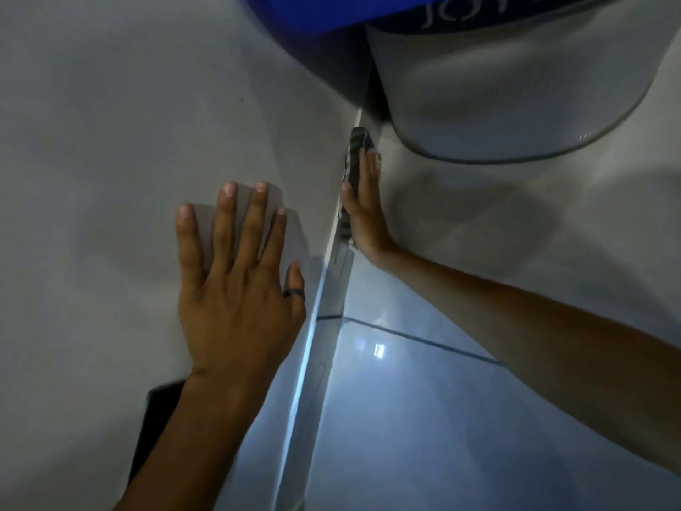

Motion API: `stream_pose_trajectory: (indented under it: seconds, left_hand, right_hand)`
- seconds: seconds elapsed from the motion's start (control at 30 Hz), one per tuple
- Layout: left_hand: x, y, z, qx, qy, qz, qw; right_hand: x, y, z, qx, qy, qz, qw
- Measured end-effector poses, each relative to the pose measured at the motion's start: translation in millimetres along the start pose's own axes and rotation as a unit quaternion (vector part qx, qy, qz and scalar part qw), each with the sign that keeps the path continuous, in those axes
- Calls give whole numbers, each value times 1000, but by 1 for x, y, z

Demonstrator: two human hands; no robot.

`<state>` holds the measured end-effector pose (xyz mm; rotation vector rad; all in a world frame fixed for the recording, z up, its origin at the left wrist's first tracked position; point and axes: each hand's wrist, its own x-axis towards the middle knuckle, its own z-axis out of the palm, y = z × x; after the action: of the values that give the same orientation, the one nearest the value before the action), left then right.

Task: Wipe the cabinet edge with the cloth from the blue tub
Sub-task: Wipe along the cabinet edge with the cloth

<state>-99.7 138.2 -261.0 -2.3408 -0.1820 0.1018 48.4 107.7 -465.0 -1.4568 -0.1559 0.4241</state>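
1. The left hand (236, 285) lies flat on the pale cabinet (110, 160) face, fingers spread and straight, gripping nothing, a dark ring (294, 293) on the thumb.
2. The cabinet edge (341, 230) runs upward between the hands.
3. The right hand (363, 212), fingers straight together, presses the striped cloth (354, 156) against the edge.
4. The blue tub (302, 11) sits at the top.

Pale grey cabinet top (110, 123), smooth and flat, filling the left side. Left hand (236, 282) pressed flat on it, fingers spread, near the right edge. Blue tub (306, 12) at the far edge, partly over the corner. Striped cloth (355, 156) squeezed against the right edge by the right hand (365, 212). Shiny tiled floor (423, 418) down below on the right.
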Motion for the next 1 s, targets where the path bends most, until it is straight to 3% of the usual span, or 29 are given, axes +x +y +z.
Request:
stream_pose_trajectory:
  seconds: [0.07, 0.23, 0.33, 0.57, 0.67, 0.83, 1.0]
  left_hand:
    - [-10, -9, -4, -17, 33, -21, 999]
    - [-7, -13, 3, 0, 58, -21, 998]
    - [-4, -14, 9, 36, 64, -9, 997]
    - [-1, -16, 27, 24, 90, 0, 996]
    - [3, -14, 31, 30, 99, -1, 995]
    - [4, -13, 30, 27, 96, -6, 995]
    - [4, -14, 27, 16, 80, -3, 997]
  right_hand:
    - [-34, 1, 15, -40, 13, 9, 999]
    - [-167, 34, 51, -87, -117, 28, 989]
    - [-201, 50, 66, -89, -121, 23, 988]
    - [-64, 30, 39, -51, 20, -45, 997]
    - [7, 8, 15, -42, 57, -18, 997]
    - [25, -8, -4, -58, -23, 17, 998]
    - [-89, 15, 23, -146, -150, 27, 977]
